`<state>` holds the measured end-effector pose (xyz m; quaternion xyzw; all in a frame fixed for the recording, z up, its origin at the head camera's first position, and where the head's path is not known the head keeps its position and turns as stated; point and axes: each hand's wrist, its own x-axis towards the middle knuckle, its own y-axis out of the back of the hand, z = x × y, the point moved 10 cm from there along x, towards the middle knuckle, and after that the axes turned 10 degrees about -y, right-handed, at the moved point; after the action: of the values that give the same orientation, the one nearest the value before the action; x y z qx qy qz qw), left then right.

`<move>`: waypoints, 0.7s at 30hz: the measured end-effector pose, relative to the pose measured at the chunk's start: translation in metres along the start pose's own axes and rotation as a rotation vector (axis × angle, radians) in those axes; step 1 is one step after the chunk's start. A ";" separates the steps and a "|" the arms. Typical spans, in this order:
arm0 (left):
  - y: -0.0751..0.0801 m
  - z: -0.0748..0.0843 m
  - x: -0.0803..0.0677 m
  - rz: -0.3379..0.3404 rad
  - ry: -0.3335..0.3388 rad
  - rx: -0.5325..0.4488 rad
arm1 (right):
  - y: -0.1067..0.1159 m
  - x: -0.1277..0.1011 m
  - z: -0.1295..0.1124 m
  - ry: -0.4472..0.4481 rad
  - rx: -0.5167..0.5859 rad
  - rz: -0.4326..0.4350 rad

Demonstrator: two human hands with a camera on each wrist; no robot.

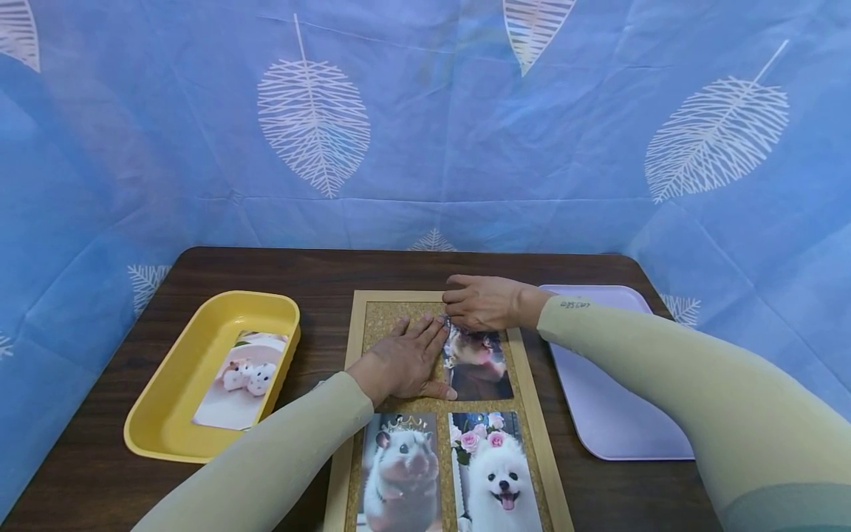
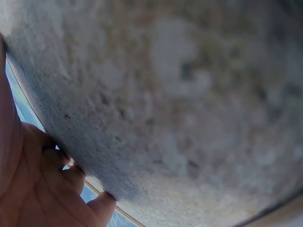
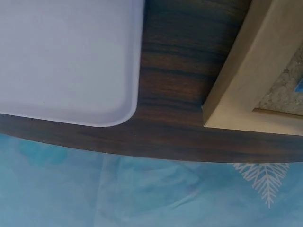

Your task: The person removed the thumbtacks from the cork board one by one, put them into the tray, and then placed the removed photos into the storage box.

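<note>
Beside the corkboard (image 1: pixel 383 315), a tray (image 1: pixel 189 380) holds one photo (image 1: pixel 229 403).

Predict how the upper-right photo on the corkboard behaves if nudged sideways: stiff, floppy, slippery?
The photo is probably light and bendy, since it looks like a thin sheet. It might buckle rather than slide freely: the thumb of the left hand appears to rest at its left edge. The corkboard looks grainy, so expect some drag.
</note>
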<state>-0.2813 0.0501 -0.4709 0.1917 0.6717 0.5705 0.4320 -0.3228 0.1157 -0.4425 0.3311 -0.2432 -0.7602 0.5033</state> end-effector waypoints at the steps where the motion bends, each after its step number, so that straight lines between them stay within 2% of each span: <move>1: 0.000 0.000 0.000 -0.001 0.001 -0.001 | -0.001 0.000 0.000 0.003 -0.005 -0.009; 21: -0.002 0.000 0.004 -0.005 0.002 0.009 | -0.008 0.003 0.000 -0.008 -0.042 -0.112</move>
<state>-0.2831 0.0520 -0.4741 0.1913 0.6750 0.5667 0.4320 -0.3288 0.1156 -0.4490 0.3305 -0.2106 -0.7934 0.4658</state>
